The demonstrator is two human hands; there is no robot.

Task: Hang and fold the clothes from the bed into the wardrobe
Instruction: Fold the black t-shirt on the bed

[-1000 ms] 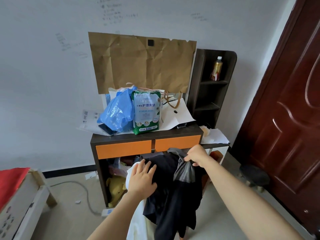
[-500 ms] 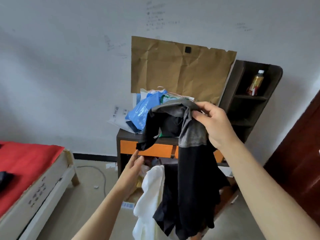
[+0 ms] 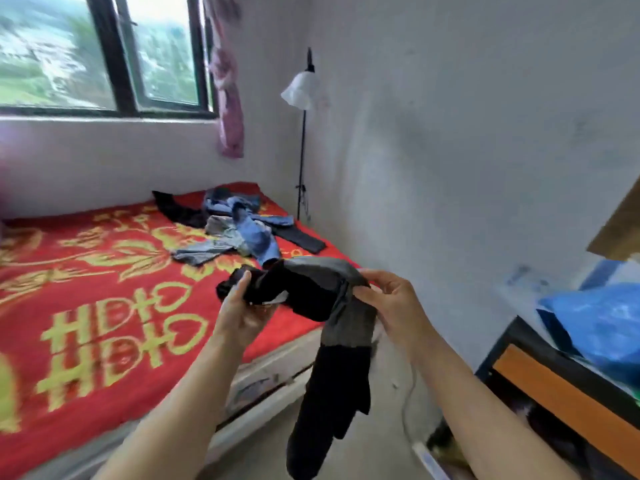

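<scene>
A black and grey garment (image 3: 332, 327) hangs between my two hands above the bed's near edge, its long black end dangling toward the floor. My left hand (image 3: 242, 306) grips one bunched black end. At the grey band my right hand (image 3: 391, 306) pinches the cloth. The bed (image 3: 104, 306) carries a red blanket with yellow patterns. Farther back on it lies a heap of blue denim and black clothes (image 3: 242, 230). No wardrobe is in view.
A desk with orange drawers (image 3: 561, 403) stands at the right, a blue plastic bag (image 3: 602, 327) on top. A floor lamp (image 3: 303, 133) stands in the corner beside the bed. A window (image 3: 104, 53) and pink curtain (image 3: 227, 81) are behind. A white cable lies on the floor.
My view has swung left from the desk to the bed. The garment came along in my right hand, and my left hand has taken hold of its other end.
</scene>
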